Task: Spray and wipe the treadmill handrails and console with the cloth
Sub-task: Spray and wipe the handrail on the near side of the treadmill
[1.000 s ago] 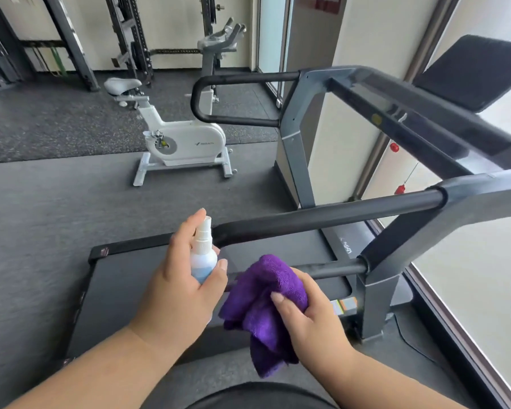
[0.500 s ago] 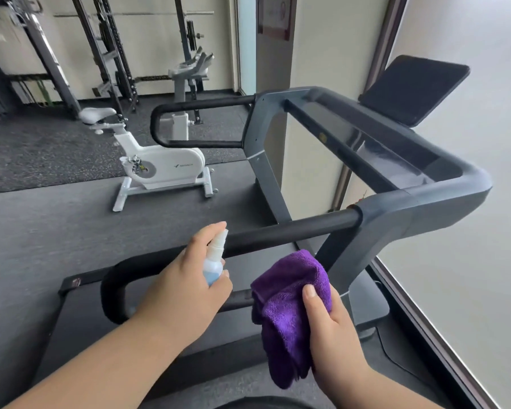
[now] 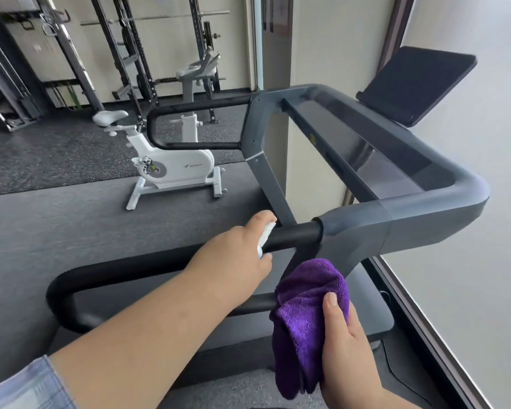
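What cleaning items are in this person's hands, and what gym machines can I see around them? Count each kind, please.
Spray bottles: 1, the spray bottle in the left hand
Cloths: 1, the purple cloth in the right hand
Treadmills: 1, the treadmill
Exercise bikes: 1, the white bike
Weight racks: 1, the rack, blurred
Total: 5

White exercise bike (image 3: 171, 163) on grey floor (image 3: 56, 219), black rack uprights (image 3: 124, 54) behind near cream wall (image 3: 165, 48).
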